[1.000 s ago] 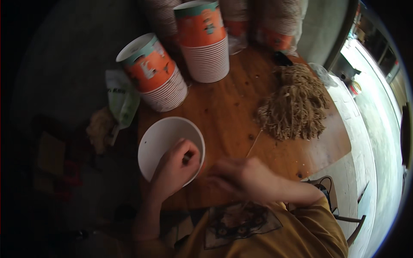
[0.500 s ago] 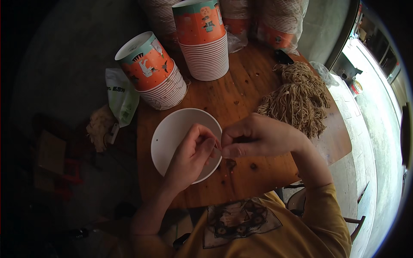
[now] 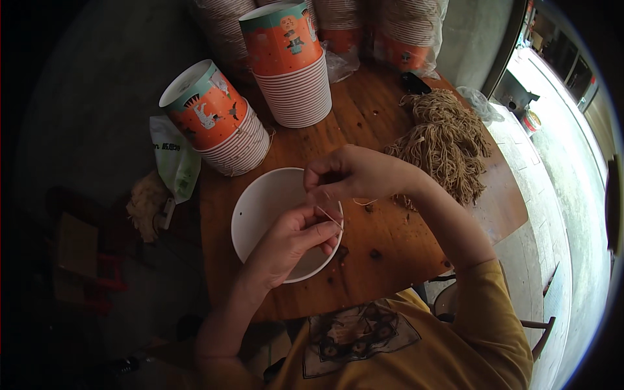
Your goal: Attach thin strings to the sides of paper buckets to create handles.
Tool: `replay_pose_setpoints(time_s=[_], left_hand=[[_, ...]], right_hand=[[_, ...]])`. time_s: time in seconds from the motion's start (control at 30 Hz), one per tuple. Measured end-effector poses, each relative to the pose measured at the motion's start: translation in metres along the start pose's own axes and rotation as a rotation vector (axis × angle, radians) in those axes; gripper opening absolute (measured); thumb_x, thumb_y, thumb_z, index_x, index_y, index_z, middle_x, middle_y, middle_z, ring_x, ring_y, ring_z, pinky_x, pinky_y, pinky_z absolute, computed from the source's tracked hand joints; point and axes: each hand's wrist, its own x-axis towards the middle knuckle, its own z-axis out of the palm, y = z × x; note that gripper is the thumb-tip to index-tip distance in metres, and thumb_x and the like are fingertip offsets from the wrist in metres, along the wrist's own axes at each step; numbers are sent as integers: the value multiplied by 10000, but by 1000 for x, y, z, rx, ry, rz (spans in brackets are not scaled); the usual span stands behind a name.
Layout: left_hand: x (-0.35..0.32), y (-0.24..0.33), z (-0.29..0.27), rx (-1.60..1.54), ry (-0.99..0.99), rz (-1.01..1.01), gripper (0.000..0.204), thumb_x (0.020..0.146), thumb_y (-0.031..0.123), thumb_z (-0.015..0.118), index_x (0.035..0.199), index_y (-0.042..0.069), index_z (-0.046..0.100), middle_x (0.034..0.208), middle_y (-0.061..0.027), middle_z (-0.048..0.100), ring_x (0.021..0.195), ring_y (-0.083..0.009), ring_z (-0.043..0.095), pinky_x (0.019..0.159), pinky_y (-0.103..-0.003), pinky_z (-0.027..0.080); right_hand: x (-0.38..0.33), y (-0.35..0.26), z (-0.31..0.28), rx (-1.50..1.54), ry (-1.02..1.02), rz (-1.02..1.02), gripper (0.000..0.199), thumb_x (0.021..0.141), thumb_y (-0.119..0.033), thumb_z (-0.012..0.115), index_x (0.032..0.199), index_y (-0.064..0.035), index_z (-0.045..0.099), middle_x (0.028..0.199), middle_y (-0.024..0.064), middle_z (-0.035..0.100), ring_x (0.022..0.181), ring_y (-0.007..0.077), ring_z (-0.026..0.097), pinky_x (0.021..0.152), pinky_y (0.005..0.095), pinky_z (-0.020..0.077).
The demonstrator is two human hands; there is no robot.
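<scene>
Worn brown wooden table (image 3: 390, 253) carries a plain white round paper bowl (image 3: 260, 208), open side up. My left hand (image 3: 289, 244) grips its rim; my right hand (image 3: 348, 175) pinches a thin tan string (image 3: 328, 216) above it

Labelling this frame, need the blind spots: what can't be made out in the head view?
- Thin tan string between the left hand and right hand: too fine to follow.
- White paper bowl: near rim hidden by the left hand.
- Stacks of orange printed paper cups at the back: tops cut off by the edge.
- Floor at left: too dark.
</scene>
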Motion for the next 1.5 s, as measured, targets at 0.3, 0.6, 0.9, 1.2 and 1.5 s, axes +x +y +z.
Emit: replay_pose_setpoints(time_s=[0.3,0.6,0.9,1.2,1.5], left_hand=[[5,-1,6,-19,1,-21,164,933,162,570,997,11,573,802,11,558,685,-46,513,638,-189,435],[12,-3,5,0,16,-5,149,936,186,570,984,44,570,779,24,555,668,-35,501,614,-182,416],[12,-4,10,74,115,125,136,953,200,549,926,67,543,748,46,509,634,-16,448,586,-164,382],[16,-2,6,138,78,139,147,965,192,522,953,52,564,785,32,532,667,-21,468,600,-168,394],[18,-1,5,166,120,67,167,960,224,536,971,59,561,754,53,510,653,-16,433,581,-168,379]], right_hand=[[-21,30,15,-596,598,-244,145,831,-134,668,902,-26,603,874,67,589,788,163,593,674,274,467],[-62,15,49,-554,647,-266,165,768,-111,734,814,-35,594,771,56,557,667,201,562,562,302,452],[-58,34,60,-35,569,-48,134,870,-106,627,952,-21,566,887,69,616,792,157,623,656,283,499],[-62,30,60,-122,607,-93,170,863,-97,631,998,-21,560,936,70,628,811,167,642,660,282,519],[-54,29,54,-543,714,-266,147,814,-5,638,926,-17,543,829,90,559,691,244,585,590,330,481]])
